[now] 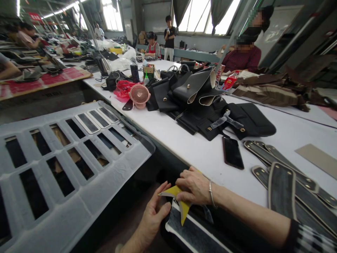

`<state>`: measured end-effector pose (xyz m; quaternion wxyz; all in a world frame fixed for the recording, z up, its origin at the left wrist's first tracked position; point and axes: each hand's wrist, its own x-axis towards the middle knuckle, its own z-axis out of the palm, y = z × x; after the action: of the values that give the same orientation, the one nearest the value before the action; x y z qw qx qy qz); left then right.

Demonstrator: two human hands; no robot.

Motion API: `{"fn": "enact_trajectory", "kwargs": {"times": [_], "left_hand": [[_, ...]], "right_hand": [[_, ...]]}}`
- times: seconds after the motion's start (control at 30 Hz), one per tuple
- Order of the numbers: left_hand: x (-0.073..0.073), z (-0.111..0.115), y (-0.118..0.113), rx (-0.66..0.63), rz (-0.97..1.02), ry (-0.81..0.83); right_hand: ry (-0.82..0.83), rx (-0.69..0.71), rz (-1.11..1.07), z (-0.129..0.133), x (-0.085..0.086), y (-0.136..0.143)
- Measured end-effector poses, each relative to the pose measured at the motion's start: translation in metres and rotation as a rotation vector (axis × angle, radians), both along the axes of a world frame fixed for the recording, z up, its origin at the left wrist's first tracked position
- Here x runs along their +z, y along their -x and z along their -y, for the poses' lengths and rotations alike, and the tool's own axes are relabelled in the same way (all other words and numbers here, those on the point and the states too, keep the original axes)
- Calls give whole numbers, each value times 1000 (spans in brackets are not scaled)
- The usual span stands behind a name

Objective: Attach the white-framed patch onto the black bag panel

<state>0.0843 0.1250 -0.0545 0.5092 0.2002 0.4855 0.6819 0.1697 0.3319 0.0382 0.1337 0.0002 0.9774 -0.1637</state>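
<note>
My right hand [193, 184], with a bracelet at its wrist, grips a bent piece of yellow sheet [185, 211] over the end of a black strap piece [192, 233]. The sheet has a pale underside, and its material is unclear. A whitish edge runs around the strap piece, which lies at the table's near side. My left hand [150, 218] is beside the strap's end, thumb and fingers apart, its fingertips close to the sheet's left tip. Whether those fingertips touch the sheet is hard to see.
Left stands a translucent slotted tray [86, 196] with pale-edged strips [88, 123] on it. Across the white table [168, 140] lie black leather bags [195, 88], a pink fan [139, 95], a phone [233, 153] and several dark straps [283, 186]. Other people work farther back.
</note>
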Motion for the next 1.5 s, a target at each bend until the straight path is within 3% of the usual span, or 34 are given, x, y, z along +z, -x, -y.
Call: {"fn": "enact_trajectory", "kwargs": {"times": [0.2, 0.37, 0.47, 0.77, 0.93, 1.27, 1.5], "left_hand": [[6, 1, -2, 74, -23, 19], [19, 2, 0, -31, -95, 114], [24, 3, 1, -28, -119, 127], [19, 5, 2, -11, -327, 228], [26, 4, 3, -17, -475, 271], [36, 3, 5, -108, -748, 267], [43, 4, 11, -199, -594, 210]], "right_hand": [[-17, 92, -7, -8, 1, 9], [-14, 160, -23, -13, -2, 13], [-11, 186, -32, -16, -2, 14], [5, 240, -54, -19, -6, 13], [3, 253, -35, -19, -5, 10], [63, 166, 78, -12, 3, 1], [98, 16, 107, 3, 5, -20]]}}
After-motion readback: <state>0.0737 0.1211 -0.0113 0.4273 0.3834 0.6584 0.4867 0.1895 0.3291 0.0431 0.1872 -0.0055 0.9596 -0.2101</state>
